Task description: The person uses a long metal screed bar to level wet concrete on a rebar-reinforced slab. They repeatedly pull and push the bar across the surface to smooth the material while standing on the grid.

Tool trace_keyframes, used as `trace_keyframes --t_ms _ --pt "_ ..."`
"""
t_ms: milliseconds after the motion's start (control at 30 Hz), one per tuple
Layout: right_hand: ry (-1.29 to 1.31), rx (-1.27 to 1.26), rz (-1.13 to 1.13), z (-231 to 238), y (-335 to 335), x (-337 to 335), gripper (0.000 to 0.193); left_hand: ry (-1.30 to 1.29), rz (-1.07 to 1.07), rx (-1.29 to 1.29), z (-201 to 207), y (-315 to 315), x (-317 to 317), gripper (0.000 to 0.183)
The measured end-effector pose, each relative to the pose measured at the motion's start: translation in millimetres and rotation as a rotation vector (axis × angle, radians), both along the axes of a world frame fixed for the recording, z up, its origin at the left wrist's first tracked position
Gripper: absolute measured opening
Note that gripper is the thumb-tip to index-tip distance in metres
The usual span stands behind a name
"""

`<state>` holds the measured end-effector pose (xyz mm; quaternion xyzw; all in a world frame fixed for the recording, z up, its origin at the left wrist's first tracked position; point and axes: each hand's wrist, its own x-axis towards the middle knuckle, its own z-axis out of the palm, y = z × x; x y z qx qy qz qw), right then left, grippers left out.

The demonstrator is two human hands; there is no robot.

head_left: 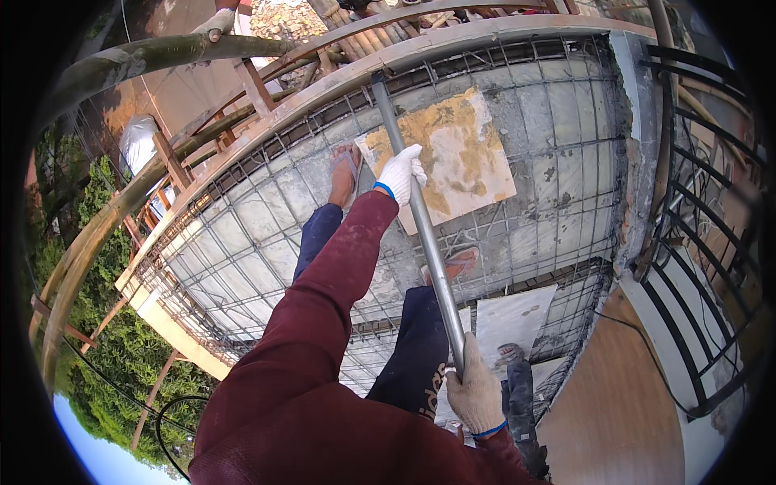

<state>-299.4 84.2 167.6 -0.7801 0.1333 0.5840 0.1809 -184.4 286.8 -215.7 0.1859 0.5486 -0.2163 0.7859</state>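
A long grey metal pipe (428, 229) slants across the view, its far end close to the rebar along the formwork edge. My left hand (400, 173), in a white knit glove with a blue cuff, is closed around the pipe's upper part. Lower down, my right hand (477, 398), in a beige knit glove, is closed on the pipe's near end. Beneath the pipe lies a square board (473, 166) smeared with yellowish-brown stains. It rests on a mesh of steel rebar (275, 210) over grey sheeting. My sandalled feet stand on either side of the pipe.
Wooden formwork (323, 69) rims the mesh. Bamboo poles (145, 69) cross at left, one with another person's gloved hand (217, 24) on it. At right stands a black metal railing (711, 218). Another person's leg (521, 404) is near my right hand, beside a pale board (517, 319).
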Motion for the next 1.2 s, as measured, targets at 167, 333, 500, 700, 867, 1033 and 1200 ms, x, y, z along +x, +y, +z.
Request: trace_keyframes --t_ms 167,333,500,700,867,1033,1200 --pt "0.118 0.071 -0.136 -42 -64 7 0.078 -0.077 0.167 -0.192 -16 -27 7 0.026" --pt "-0.485 -0.427 0.750 -47 -184 190 0.058 -0.023 0.576 -0.243 -8 -129 118 0.029" --pt "-0.989 -0.537 1.196 -9 -162 322 0.036 -0.155 0.937 -0.486 38 -93 161 0.050" --pt "-0.197 -0.326 0.459 63 -125 114 0.024 0.066 0.322 0.081 115 -66 33 0.027" --pt "0.727 0.049 -1.178 145 -47 35 0.049 -0.024 0.162 -0.091 174 -49 -2 0.021" --pt "0.753 0.547 -1.816 164 18 -3 0.052 -0.089 -0.123 -0.054 198 -17 9 0.024" --pt "0.382 0.084 -0.895 183 114 54 0.029 -0.146 -0.280 -0.098 206 37 0 0.026"
